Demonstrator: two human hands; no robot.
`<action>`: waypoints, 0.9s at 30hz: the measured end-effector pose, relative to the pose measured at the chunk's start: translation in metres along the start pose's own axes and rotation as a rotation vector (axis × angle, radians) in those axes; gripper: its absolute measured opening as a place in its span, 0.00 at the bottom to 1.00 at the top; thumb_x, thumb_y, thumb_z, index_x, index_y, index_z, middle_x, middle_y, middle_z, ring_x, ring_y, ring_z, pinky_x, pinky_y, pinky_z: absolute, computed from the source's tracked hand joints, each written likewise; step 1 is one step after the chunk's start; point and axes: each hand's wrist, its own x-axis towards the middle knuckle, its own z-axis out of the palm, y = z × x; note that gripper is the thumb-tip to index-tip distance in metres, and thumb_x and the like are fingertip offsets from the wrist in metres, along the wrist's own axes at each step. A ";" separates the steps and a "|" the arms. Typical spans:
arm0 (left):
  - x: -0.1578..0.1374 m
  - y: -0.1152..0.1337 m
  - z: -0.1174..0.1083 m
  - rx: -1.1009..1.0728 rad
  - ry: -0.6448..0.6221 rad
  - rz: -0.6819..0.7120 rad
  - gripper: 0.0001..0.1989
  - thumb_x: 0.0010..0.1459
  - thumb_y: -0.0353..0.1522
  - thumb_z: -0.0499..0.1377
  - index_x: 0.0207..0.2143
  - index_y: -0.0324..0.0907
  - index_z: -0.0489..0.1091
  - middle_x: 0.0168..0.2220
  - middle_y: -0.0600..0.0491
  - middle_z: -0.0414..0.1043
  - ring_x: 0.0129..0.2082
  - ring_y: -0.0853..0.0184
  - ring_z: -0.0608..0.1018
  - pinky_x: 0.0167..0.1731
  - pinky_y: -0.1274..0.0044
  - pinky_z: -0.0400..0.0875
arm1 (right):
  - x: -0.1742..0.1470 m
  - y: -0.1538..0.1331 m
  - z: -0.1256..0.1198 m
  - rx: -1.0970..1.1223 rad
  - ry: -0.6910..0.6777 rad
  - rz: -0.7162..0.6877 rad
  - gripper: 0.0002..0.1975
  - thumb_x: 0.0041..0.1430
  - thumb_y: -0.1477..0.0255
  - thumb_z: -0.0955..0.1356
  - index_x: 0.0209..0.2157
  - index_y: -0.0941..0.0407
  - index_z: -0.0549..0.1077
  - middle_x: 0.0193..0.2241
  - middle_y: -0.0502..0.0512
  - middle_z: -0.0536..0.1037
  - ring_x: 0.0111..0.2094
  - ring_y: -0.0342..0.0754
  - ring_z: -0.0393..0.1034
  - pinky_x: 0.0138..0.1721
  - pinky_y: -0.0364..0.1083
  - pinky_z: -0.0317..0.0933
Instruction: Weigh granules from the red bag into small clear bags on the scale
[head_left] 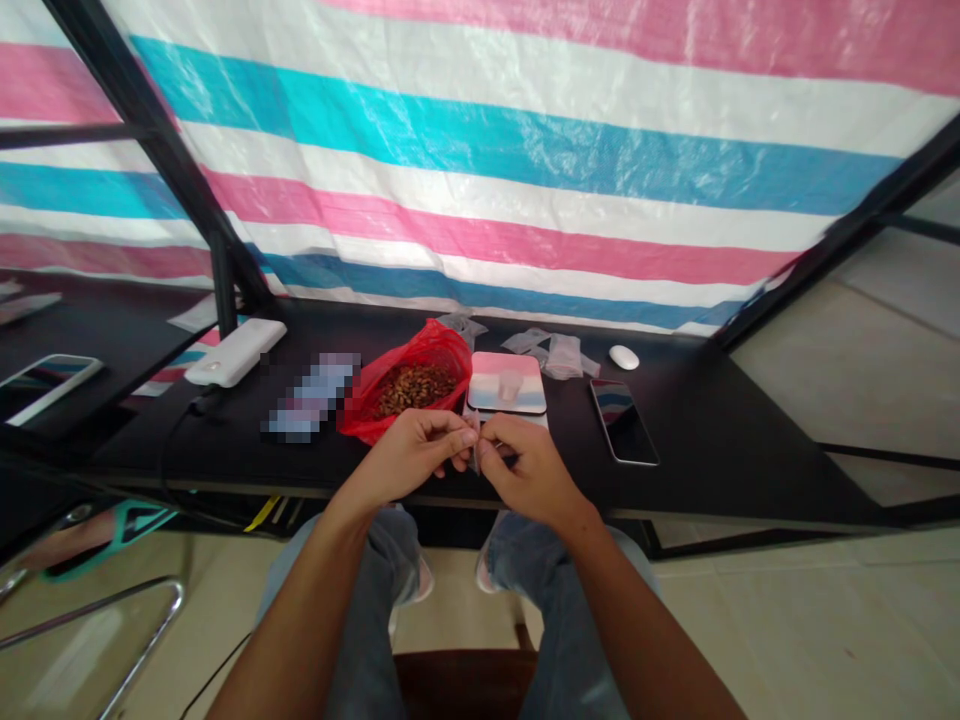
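Between my two hands, at the front edge of the black table, is a small translucent bag (475,455). My left hand (416,455) pinches its left side with thumb and fingers, and my right hand (529,468) pinches the other side. What the bag contains is too small to make out. Just beyond my left hand lies an open red plastic bag (360,408) holding many small brown dried pieces (420,388). Behind my right hand sits a small flat device with a shiny, reflective top (487,385), and a pale patch shows on it.
Several translucent bags (564,357) lie behind the device. To the right are a phone (624,422) and a white mouse (623,357). On the left are a blurred-out object (315,398), a white power bank (238,352) with a cable, and another phone (52,388). Striped sheeting (480,180) hangs behind.
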 end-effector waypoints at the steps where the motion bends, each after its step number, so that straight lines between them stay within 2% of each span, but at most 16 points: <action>1: 0.000 -0.001 0.000 0.007 -0.007 0.003 0.21 0.63 0.48 0.63 0.29 0.39 0.76 0.27 0.52 0.77 0.25 0.71 0.74 0.23 0.81 0.67 | -0.001 0.001 0.000 0.025 -0.011 0.006 0.11 0.65 0.73 0.66 0.27 0.55 0.70 0.26 0.49 0.73 0.26 0.42 0.67 0.29 0.42 0.61; 7: -0.002 -0.001 0.000 0.000 -0.063 0.026 0.23 0.64 0.50 0.61 0.31 0.39 0.75 0.28 0.52 0.76 0.26 0.71 0.74 0.24 0.81 0.66 | -0.006 0.008 -0.001 0.142 -0.063 0.040 0.06 0.63 0.72 0.69 0.30 0.56 0.71 0.30 0.51 0.74 0.28 0.42 0.72 0.31 0.41 0.68; 11: -0.001 0.002 0.004 0.003 -0.040 0.050 0.23 0.64 0.51 0.61 0.30 0.39 0.73 0.27 0.54 0.73 0.26 0.71 0.72 0.26 0.80 0.66 | -0.005 0.010 0.000 0.137 -0.061 0.077 0.07 0.63 0.72 0.68 0.29 0.55 0.71 0.30 0.51 0.75 0.29 0.43 0.72 0.31 0.41 0.68; 17: 0.000 0.008 0.011 0.036 -0.009 0.129 0.19 0.65 0.46 0.59 0.29 0.41 0.70 0.27 0.55 0.70 0.26 0.71 0.71 0.29 0.78 0.66 | -0.002 0.012 0.000 0.067 -0.034 0.043 0.11 0.64 0.73 0.66 0.26 0.56 0.71 0.26 0.49 0.73 0.25 0.41 0.66 0.28 0.41 0.60; 22: 0.002 0.009 0.016 0.075 0.017 0.142 0.14 0.62 0.41 0.58 0.28 0.42 0.68 0.25 0.58 0.66 0.25 0.71 0.67 0.28 0.78 0.63 | -0.002 0.013 0.003 -0.008 0.014 0.051 0.12 0.58 0.73 0.66 0.21 0.54 0.65 0.20 0.47 0.68 0.23 0.42 0.59 0.25 0.42 0.52; 24: 0.002 0.009 0.015 0.084 0.011 0.144 0.14 0.61 0.41 0.57 0.26 0.42 0.66 0.23 0.59 0.63 0.24 0.72 0.65 0.27 0.79 0.60 | -0.001 0.013 0.002 -0.023 0.022 0.054 0.12 0.56 0.73 0.66 0.20 0.54 0.63 0.19 0.47 0.66 0.23 0.41 0.57 0.25 0.42 0.49; 27: 0.000 0.010 0.008 0.106 0.035 0.130 0.17 0.61 0.41 0.57 0.22 0.43 0.62 0.20 0.60 0.58 0.22 0.72 0.61 0.25 0.78 0.55 | 0.000 0.014 -0.004 -0.021 0.053 0.097 0.09 0.54 0.72 0.65 0.20 0.54 0.65 0.19 0.47 0.66 0.22 0.41 0.57 0.25 0.43 0.49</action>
